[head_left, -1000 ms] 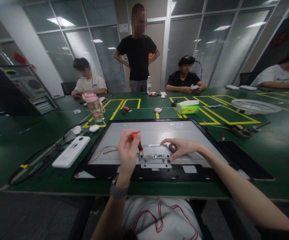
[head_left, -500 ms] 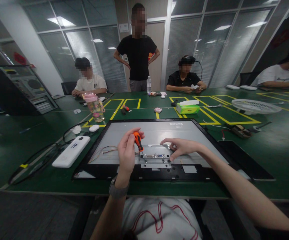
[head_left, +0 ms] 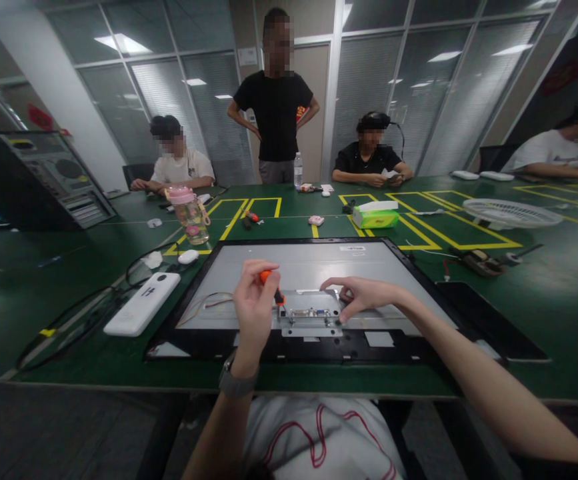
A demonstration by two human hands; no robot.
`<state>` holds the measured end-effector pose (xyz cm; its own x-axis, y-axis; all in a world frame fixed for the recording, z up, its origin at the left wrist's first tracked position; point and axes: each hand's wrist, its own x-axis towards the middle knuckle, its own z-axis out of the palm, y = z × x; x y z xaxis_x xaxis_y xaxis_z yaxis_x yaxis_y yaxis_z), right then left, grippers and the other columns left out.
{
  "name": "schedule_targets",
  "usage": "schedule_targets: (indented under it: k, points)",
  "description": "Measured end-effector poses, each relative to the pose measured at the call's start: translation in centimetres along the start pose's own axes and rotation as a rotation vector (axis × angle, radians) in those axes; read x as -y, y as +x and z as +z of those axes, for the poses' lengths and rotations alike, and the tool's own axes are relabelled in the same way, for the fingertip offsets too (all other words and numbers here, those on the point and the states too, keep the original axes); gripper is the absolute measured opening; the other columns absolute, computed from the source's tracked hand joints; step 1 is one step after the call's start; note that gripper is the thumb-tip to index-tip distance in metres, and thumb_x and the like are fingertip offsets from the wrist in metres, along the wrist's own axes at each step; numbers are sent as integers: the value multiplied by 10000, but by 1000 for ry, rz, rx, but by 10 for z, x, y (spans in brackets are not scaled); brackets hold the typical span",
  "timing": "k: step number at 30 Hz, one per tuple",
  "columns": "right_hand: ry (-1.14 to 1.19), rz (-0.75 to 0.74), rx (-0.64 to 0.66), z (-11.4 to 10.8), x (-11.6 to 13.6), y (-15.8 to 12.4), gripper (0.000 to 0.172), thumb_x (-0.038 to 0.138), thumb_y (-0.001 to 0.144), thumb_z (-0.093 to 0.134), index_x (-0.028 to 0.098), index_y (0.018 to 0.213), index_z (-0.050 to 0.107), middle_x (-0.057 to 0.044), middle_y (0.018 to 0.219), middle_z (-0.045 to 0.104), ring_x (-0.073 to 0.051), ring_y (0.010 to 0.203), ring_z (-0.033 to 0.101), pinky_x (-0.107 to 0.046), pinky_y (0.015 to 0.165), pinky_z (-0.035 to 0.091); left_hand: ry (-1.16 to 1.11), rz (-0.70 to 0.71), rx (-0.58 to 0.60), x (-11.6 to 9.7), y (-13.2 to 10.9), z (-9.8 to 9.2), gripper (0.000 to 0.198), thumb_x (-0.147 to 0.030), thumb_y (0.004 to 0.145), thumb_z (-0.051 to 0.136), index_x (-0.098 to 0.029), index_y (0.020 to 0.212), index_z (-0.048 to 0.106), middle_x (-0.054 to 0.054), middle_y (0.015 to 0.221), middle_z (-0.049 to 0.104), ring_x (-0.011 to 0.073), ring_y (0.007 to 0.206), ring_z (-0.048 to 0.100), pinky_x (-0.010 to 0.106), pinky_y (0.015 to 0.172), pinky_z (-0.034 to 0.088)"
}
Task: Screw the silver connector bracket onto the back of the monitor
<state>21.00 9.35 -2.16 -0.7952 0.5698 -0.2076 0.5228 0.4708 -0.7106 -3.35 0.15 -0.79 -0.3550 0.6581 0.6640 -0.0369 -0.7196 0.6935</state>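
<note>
My left hand [head_left: 255, 303] is closed round the handle of an orange and black screwdriver [head_left: 279, 295]. The tool slants down to the left end of a metal bracket [head_left: 313, 299] with connector ports along its near side. Whether the tip sits in a screw is too small to tell. My right hand [head_left: 363, 295] grips the bracket's right end, thumb at the near corner and index finger reaching over the top. Beneath both hands lies a display panel [head_left: 283, 257] with a grey back and black frame. Thin wires [head_left: 219, 300] run out left of the bracket.
Left of the panel are a white power bank [head_left: 143, 303], black cables [head_left: 63, 333] and a pink-lidded bottle [head_left: 189, 215]. A dark flat device [head_left: 491, 320] lies to the right. Beyond stand a green tissue pack [head_left: 376, 215] and a white fan grille [head_left: 511, 213]. Several people are across the table.
My left hand has turned about the screwdriver: its fingers now wrap further over the handle, hiding more of it. My right hand stays on the bracket.
</note>
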Motion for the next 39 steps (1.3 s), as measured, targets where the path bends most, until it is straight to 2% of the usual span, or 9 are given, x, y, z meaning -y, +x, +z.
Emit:
schedule_targets:
  k: [5,10,15,20,24,26,31,36,39]
  points:
    - [2,7,-8,0,1,0,829,520,667,808,170,1338,470,85,656,416,-105,591,404,-223,558,306,-56,-139,26,0,0,0,255,-378,916,564,-195,1004,719,54,921,655,139,783,627,264,756,512]
    - [-7,11,-13,-1,2,-1,830,521,660,810,176,1335,475,77,677,430,-115,610,422,-230,573,318,90,-6,-32,1,0,0,157,-340,839,682,-194,878,723,31,886,605,122,756,598,220,680,496]
    - [-4,17,-7,-1,2,-1,833,522,665,806,170,1340,468,84,661,418,-110,601,405,-229,574,312,-82,-138,30,2,-1,0,253,-366,928,552,-218,1054,713,48,954,658,128,813,633,245,766,515]
    - [-3,15,-11,0,3,0,841,536,656,806,161,1334,478,82,657,417,-116,608,411,-232,579,316,2,-25,10,3,0,-1,150,-309,842,686,-194,932,721,26,891,625,103,747,603,211,703,485]
    - [-6,22,-14,0,4,-1,854,552,650,803,157,1335,480,77,663,428,-121,611,422,-235,586,321,-112,-151,24,1,0,0,310,-401,920,549,-163,1037,709,67,901,670,145,773,637,269,733,524]
    - [-9,24,-14,0,4,-1,852,555,656,797,162,1341,477,77,665,432,-120,611,425,-235,589,325,-108,-184,3,1,-1,0,296,-388,914,566,-166,1055,704,63,904,679,140,771,644,260,735,531]
    - [2,19,-18,0,2,0,859,551,645,807,163,1336,477,77,667,438,-120,613,428,-233,595,330,8,-78,-65,4,-1,0,175,-309,835,690,-192,962,720,34,914,659,111,765,627,206,714,513]
    - [4,20,-16,0,3,-1,851,534,653,808,159,1338,471,75,669,441,-124,621,432,-236,599,335,-90,-168,12,2,-1,1,278,-356,924,549,-188,1088,698,77,991,697,157,839,665,278,780,537]
    - [-2,17,-17,0,4,-1,842,536,655,806,167,1336,474,73,674,449,-124,623,436,-237,603,338,-27,-121,10,2,0,1,228,-331,877,635,-196,1046,705,50,924,675,131,785,643,240,737,518]
